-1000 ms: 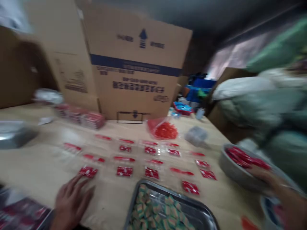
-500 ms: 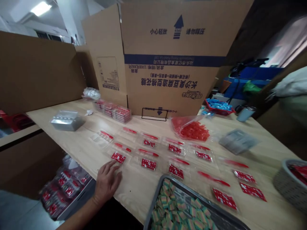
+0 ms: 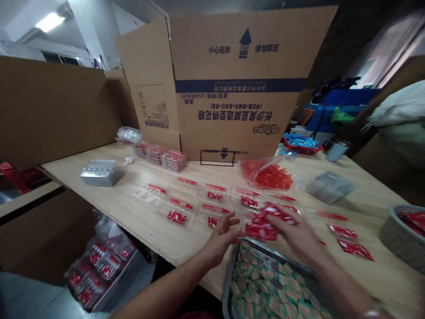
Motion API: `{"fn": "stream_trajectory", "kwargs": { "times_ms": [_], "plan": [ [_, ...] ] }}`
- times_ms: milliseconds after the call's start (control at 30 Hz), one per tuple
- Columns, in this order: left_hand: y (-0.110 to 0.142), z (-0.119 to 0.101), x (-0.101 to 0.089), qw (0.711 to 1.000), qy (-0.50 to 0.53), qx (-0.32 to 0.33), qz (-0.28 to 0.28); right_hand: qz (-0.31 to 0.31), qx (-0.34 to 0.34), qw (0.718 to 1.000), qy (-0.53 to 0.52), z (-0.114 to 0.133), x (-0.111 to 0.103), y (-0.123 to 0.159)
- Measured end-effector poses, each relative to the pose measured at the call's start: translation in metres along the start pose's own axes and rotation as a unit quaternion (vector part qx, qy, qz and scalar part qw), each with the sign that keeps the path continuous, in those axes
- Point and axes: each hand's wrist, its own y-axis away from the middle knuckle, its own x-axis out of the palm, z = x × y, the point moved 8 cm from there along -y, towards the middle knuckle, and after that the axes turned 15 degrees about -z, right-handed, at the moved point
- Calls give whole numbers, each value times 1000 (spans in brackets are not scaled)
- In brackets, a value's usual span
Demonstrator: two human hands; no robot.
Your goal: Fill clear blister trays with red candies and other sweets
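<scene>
Right hand (image 3: pixel 295 235) above the worktop (image 3: pixel 186 248), fingers (image 3: pixel 282 219) curled over a loose bunch of red packets (image 3: pixel 262 228) and holding it. Bunch crumpled, its long axis running nearly level across the view, the left end slightly lower and pointing toward the left hand (image 3: pixel 222 239), the right end under the right fingers. Position: over the far rim of a steel tray (image 3: pixel 228 290) of pastel layered candies; contact with the rim impossible to tell. Left hand open, fingers spread wide, tips just beside the bunch, holding nothing. Beyond both hands, rows of clear plastic trays (image 3: pixel 212 197) with red packets and thin red strips. To the right, two single red packets (image 3: pixel 355 250) near a grey woven basket (image 3: pixel 398 239). Farther back, a clear bag of red candies (image 3: pixel 268 175) against a large open cardboard carton (image 3: pixel 232 57).
</scene>
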Motion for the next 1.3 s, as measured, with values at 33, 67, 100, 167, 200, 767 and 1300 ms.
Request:
{"fn": "stream_trajectory", "kwargs": {
  "times_ms": [33, 67, 100, 167, 200, 767, 1300],
  "plan": [
    [-3, 3, -4, 999, 35, -31, -18, 26, 39, 999, -9, -21, 28, 14],
    [-7, 2, -13, 997, 49, -41, -38, 47, 60, 997, -19, -37, 54, 26],
    [-9, -1, -25, 997, 46, -40, -56, 57, 71, 995, -27, -50, 77, 37],
    [-15, -11, -56, 997, 14, -30, -76, 79, 87, 992, -40, -67, 115, 53],
    [-18, -17, -72, 996, -6, -25, -86, 85, 92, 991, -42, -71, 129, 58],
    [-117, -150, -280, 859, -475, 65, -178, 178, 56, 974, 129, -78, 127, 66],
    [-4, -29, -74, 957, -252, 39, 141, 67, 41, 997, 9, -61, 127, 57]
  ]
}}
